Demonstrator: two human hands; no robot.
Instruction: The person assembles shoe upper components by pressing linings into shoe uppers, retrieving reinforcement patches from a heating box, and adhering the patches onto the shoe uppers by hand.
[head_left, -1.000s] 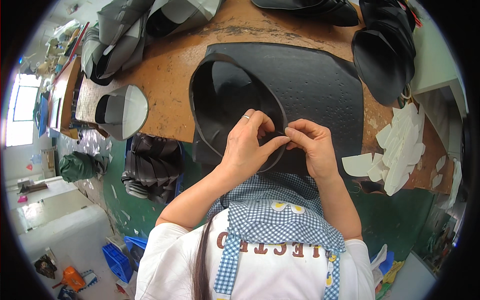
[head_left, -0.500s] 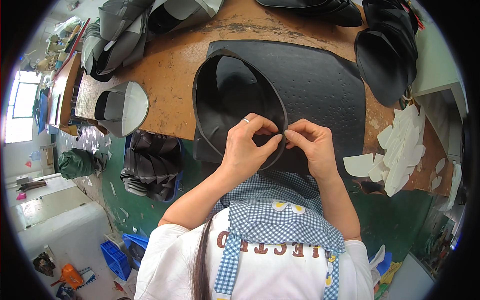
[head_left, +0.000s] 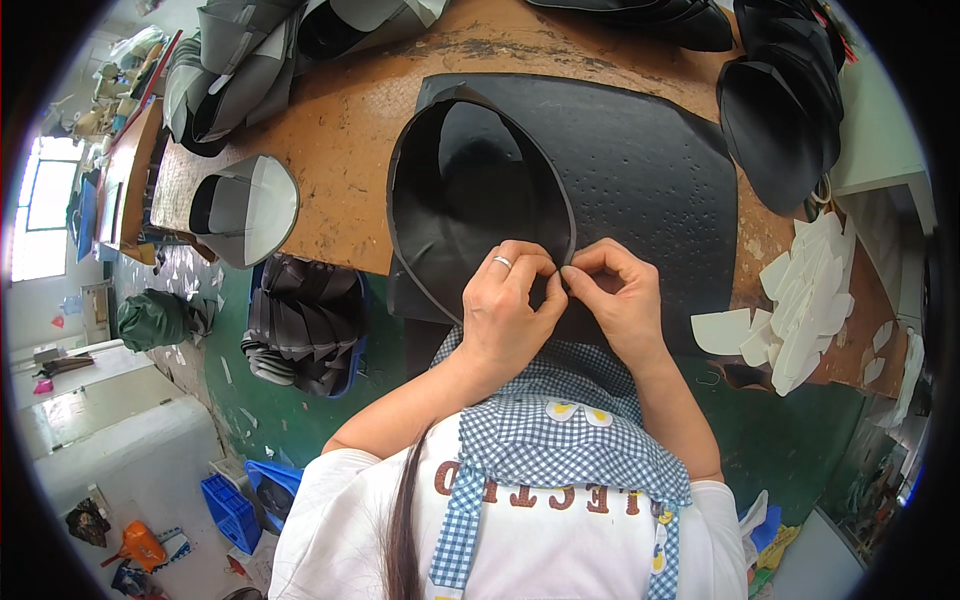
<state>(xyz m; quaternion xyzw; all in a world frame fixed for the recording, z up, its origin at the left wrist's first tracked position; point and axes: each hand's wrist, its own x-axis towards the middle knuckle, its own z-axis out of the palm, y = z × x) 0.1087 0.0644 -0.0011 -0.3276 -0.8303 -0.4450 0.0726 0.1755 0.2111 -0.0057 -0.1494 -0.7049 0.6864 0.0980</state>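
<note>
Pinching the black curved piece (head_left: 470,190) at its four-o'clock rim with left hand (head_left: 505,297) and right hand (head_left: 622,295). Extends toward eleven o'clock, over the black mat (head_left: 650,180). Could pucker if tugged unevenly.

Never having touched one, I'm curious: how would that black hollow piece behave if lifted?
The black hollow piece seems flexible, given its thin wall. It likely holds some shape, since its rim gapes open. Being hollow, it may be light.
</note>
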